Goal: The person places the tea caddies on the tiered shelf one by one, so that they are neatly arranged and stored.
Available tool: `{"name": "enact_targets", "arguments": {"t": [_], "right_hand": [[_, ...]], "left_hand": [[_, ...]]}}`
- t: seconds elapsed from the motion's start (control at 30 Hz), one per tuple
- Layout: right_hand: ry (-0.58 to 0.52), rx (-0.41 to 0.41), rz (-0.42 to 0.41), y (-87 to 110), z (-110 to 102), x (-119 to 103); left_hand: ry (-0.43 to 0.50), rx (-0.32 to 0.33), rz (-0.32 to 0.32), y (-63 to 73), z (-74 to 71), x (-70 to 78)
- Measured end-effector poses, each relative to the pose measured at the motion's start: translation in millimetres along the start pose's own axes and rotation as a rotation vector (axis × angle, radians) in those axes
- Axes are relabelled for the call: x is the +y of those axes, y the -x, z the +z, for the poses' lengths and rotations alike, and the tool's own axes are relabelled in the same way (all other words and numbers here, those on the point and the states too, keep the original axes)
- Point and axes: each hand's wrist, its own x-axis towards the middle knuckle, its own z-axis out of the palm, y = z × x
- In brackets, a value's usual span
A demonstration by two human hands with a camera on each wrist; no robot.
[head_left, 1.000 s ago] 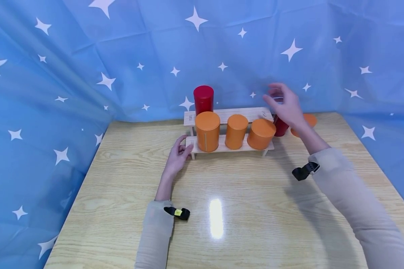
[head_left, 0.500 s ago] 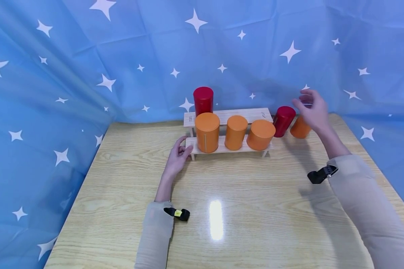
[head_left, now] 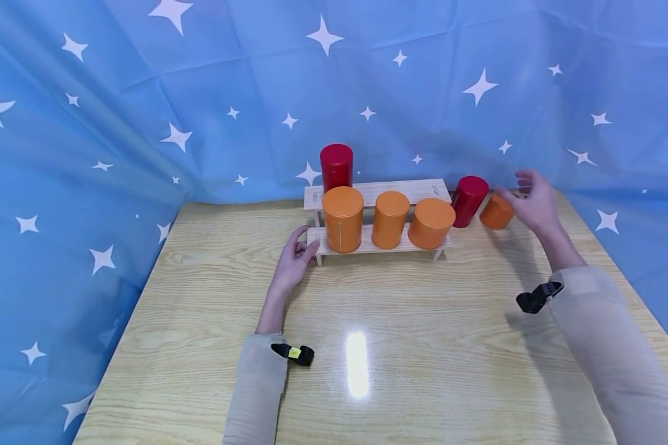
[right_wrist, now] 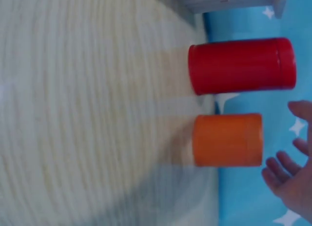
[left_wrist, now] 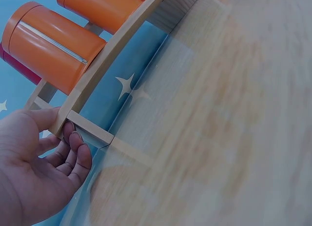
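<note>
A two-step wooden shelf (head_left: 401,190) stands at the back of the table. My left hand (head_left: 292,262) pinches the left end of its lower step, thumb above and fingers curled below, as the left wrist view shows. A tall red canister (head_left: 336,167) is on the upper step's left. On the lower step stand a tall orange canister (head_left: 342,222), a narrower one (head_left: 390,224) and a short wide one (head_left: 431,226). My right hand (head_left: 537,207), fingers spread and holding nothing, hovers beside the small orange canister (right_wrist: 226,140) on the table, apart from it.
Between the shelf and the small orange canister, another red canister (right_wrist: 239,66) stands on the table. A blue star-patterned cloth (head_left: 401,93) hangs right behind the table's back edge. The wooden tabletop (head_left: 412,309) stretches in front of the shelf.
My right hand has moved right from above the shelf's right end, past the red canister, and then down toward the small orange canister. The left hand has stayed on the shelf.
</note>
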Motion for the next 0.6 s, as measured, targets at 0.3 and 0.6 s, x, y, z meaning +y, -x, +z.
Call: {"name": "enact_targets", "arguments": {"t": [0.3, 0.6], "right_hand": [[0.032, -0.063, 0.028, 5.8, 6.3, 21.1], [0.058, -0.096, 0.065, 7.4, 10.2, 30.0]], "left_hand": [[0.009, -0.011, -0.012, -2.0, -1.2, -1.0], [0.038, -0.049, -0.038, 3.3, -3.3, 16.4]]}}
